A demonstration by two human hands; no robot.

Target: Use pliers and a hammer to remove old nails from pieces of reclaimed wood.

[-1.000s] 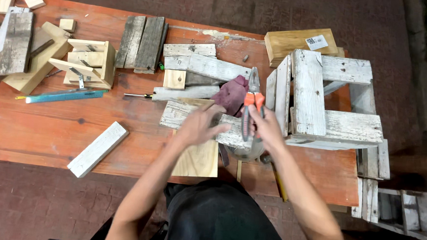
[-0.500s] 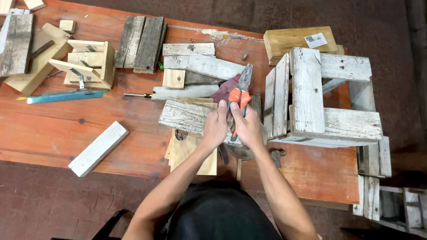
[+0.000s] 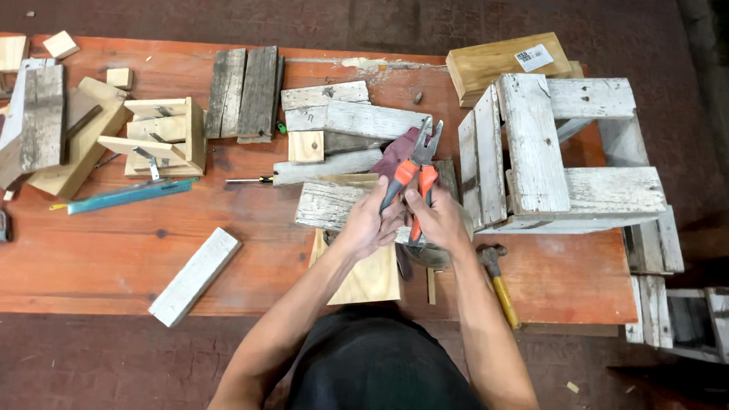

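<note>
Both hands hold a pair of orange-handled pliers [image 3: 417, 162] over the middle of the orange workbench [image 3: 96, 253]. My left hand [image 3: 370, 224] grips the left handle and my right hand [image 3: 438, 221] grips the right one. The jaws are parted and point away from me, over a dark red sheet [image 3: 396, 153] and a weathered grey plank [image 3: 331, 205]. Under my wrists lies a pale plywood piece [image 3: 369, 280].
A whitewashed slatted crate [image 3: 550, 152] stands to the right, a hammer [image 3: 494, 274] beside my right forearm. Grey boards [image 3: 348, 117], dark planks [image 3: 246, 91], a small wooden box [image 3: 164, 136], a teal tool [image 3: 124, 195], a white block [image 3: 196, 275] and offcuts lie about.
My hands came together on the pliers and lifted them slightly away from me; the left hand left the plank and took a handle. The jaws have parted.
</note>
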